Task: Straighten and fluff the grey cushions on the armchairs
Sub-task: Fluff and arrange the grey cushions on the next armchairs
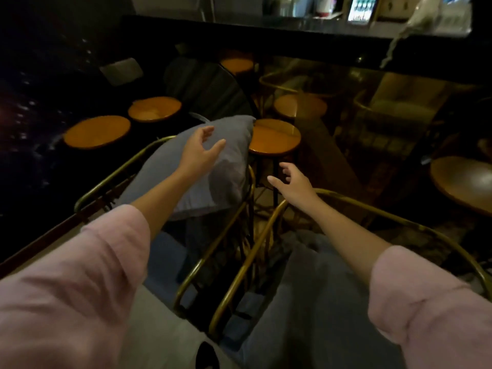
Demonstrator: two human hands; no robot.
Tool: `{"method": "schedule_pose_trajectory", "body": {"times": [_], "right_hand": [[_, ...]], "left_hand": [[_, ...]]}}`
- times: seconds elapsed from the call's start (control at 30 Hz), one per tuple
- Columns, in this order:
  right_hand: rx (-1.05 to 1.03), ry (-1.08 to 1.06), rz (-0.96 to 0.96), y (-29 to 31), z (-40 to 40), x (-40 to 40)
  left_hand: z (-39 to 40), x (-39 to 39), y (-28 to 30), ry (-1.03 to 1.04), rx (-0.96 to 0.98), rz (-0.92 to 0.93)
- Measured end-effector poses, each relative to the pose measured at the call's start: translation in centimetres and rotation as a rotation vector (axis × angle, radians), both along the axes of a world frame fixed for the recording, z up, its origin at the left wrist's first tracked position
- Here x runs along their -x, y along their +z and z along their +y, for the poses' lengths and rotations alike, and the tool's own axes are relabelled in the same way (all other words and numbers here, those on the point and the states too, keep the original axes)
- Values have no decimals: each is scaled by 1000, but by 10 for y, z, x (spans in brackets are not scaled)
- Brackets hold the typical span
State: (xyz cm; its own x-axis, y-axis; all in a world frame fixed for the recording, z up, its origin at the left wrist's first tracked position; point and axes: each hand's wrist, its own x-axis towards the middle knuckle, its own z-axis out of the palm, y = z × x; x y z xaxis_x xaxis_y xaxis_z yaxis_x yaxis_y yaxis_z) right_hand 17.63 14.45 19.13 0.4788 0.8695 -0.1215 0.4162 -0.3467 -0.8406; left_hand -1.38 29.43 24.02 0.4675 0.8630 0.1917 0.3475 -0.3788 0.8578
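Note:
A grey cushion (pixel 229 171) stands tilted on the left armchair (pixel 117 173), leaning against its brass-coloured frame. My left hand (pixel 201 150) hovers in front of the cushion's upper part, fingers spread, holding nothing. My right hand (pixel 292 183) is open in the gap between the two chairs, just right of the cushion and above the rim of the right armchair (pixel 346 199). A second grey cushion (pixel 314 283) lies flat on the right armchair's seat under my right forearm. Both arms wear pink sleeves.
Round wooden stools (pixel 274 137) stand beyond the chairs, with two more stool tops (pixel 97 131) at the left. A round wooden table (pixel 463 182) is at the right edge. A dark bar counter (pixel 292 30) runs across the back. The room is dim.

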Motion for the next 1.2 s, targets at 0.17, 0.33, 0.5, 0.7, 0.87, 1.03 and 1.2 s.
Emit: {"method": "schedule_pose_trajectory", "body": {"times": [0.17, 0.33, 0.5, 0.7, 0.87, 1.03, 1.2], "right_hand": [[-16, -6, -51, 11, 102, 49], [107, -194, -162, 1, 184, 71], [281, -309, -172, -14, 228, 71], [325, -389, -82, -35, 233, 54], [255, -430, 85, -40, 224, 42], [60, -481, 80, -49, 194, 38], [-148, -542, 205, -56, 143, 30]], "left_hand": [[103, 82, -30, 236, 105, 202], [181, 151, -82, 374, 247, 314], [236, 177, -140, 425, 442, 313], [286, 186, -201, 278, 820, 147], [273, 176, -175, 128, 950, -27], [258, 160, -137, 160, 821, -105], [226, 130, -89, 212, 625, -157]]}}
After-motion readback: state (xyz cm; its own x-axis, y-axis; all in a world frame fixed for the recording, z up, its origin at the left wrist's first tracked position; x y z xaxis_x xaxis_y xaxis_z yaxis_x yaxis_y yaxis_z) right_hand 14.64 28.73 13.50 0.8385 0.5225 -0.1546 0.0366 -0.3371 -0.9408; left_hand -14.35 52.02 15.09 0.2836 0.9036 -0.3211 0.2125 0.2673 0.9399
